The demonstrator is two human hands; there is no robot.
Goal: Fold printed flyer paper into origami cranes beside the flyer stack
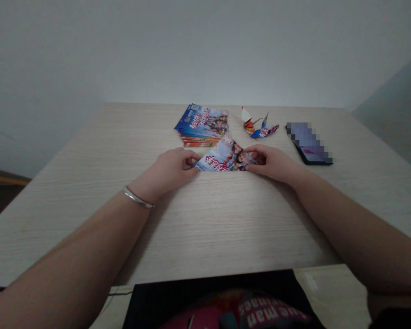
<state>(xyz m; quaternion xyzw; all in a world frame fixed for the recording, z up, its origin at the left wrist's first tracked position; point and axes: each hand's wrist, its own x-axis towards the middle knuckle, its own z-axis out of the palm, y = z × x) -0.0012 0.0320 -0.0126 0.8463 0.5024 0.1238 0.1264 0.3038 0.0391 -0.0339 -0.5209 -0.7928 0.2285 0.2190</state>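
Observation:
A printed colour sheet [224,157], folded into a triangle, lies on the light wooden table [205,219]. My left hand [173,167] pinches its left corner with curled fingers; a silver bracelet [137,198] sits on that wrist. My right hand [272,163] pinches the sheet's right corner, fingers closed on the paper. Both hands rest on the tabletop.
Behind the sheet lies a fanned stack of the same printed sheets [202,125]. Two folded paper cranes [258,125] stand to its right. A dark phone [308,144] lies at the right. A black object [212,297] with pink items sits at the near edge.

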